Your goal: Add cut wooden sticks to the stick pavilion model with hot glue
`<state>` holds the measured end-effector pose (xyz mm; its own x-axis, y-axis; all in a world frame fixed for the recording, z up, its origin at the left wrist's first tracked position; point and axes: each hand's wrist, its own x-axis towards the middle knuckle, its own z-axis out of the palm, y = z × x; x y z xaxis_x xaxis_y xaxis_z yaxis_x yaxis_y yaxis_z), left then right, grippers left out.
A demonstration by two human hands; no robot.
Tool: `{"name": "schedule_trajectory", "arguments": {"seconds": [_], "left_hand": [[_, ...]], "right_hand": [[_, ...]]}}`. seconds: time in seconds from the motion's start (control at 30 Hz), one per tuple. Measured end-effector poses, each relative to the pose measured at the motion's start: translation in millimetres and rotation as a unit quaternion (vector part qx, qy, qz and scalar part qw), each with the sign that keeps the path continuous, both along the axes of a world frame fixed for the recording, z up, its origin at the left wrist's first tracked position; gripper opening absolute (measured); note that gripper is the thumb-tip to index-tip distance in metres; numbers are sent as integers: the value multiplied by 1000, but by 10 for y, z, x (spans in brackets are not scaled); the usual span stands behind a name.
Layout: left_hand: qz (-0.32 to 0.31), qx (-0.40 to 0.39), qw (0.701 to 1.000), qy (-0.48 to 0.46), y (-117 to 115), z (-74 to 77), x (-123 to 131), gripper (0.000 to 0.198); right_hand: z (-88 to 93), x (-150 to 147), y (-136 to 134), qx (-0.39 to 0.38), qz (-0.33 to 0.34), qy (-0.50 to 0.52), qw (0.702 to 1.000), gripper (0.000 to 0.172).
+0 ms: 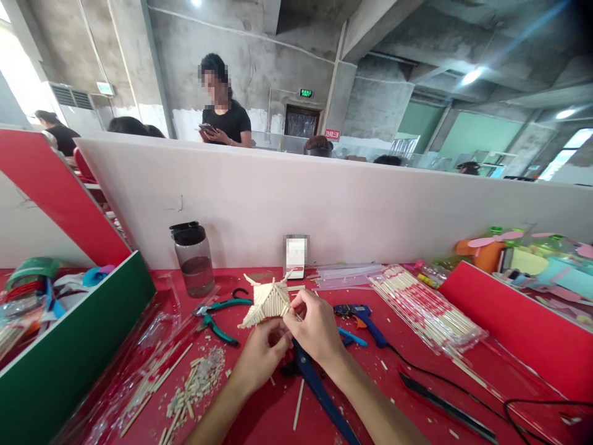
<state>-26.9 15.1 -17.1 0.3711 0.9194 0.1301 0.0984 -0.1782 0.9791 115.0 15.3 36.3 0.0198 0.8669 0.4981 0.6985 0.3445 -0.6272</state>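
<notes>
A small roof-like model of pale wooden sticks [266, 303] is held above the red table, several stick ends jutting from its corners. My right hand [317, 324] pinches at its right edge, fingertips pressed together. Curled close under its lower edge is my left hand [260, 351], thumb and fingers bent inward; its exact contact is partly hidden. A dark blue long-handled tool [319, 392] lies beneath my hands, its head covered by them. Teal-handled pliers [222, 315] rest just left of the model. To the right lies a blue glue gun [365, 321] with a black cord.
Stick scraps [197, 380] are heaped at left. A water bottle [192, 259] and a phone [295, 256] stand by the white partition [324, 204]. Bagged sticks [426, 306] and a black-handled tool [445, 405] lie right. Green [92, 346] and red [509, 327] dividers flank the table. A person [225, 111] stands beyond.
</notes>
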Motion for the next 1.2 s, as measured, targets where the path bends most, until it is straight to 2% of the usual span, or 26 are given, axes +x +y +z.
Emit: {"name": "schedule_trajectory", "arguments": {"seconds": [0.23,0.4,0.5,0.6,0.67,0.73,0.83,0.9,1.0,1.1,1.2], "left_hand": [[-5,-1,1000,-4,15,-6,-6,30],[-6,-21,1000,-6,-6,43,1,34],[-1,-30,999,-16,-15,67,4,36],[1,-31,999,-18,-12,63,1,39],[1,-32,999,-16,-7,57,-4,40],[-2,-31,999,-12,-3,55,-10,41],[-2,-31,1000,-4,5,56,-15,41],[-3,-32,999,1,11,49,-17,41],[-8,-32,999,5,22,34,-33,40],[-14,-23,1000,15,33,37,-78,38],[-22,-24,999,31,42,67,-141,36]], "right_hand": [[31,67,0,-11,40,-5,999,9],[184,193,-48,-55,87,-11,995,12],[291,387,-48,-62,71,-7,996,14],[322,757,4,-61,39,-19,997,17],[268,1069,47,-95,-5,-71,993,18],[153,1369,71,-165,-64,-171,969,18],[-87,1689,54,-214,-129,-209,945,12],[-245,1789,21,-239,-159,-227,931,13],[-413,1823,-18,-269,-170,-242,916,24],[-487,1827,-18,-292,-170,-239,910,28],[-509,1865,8,-298,-161,-214,916,23]]}}
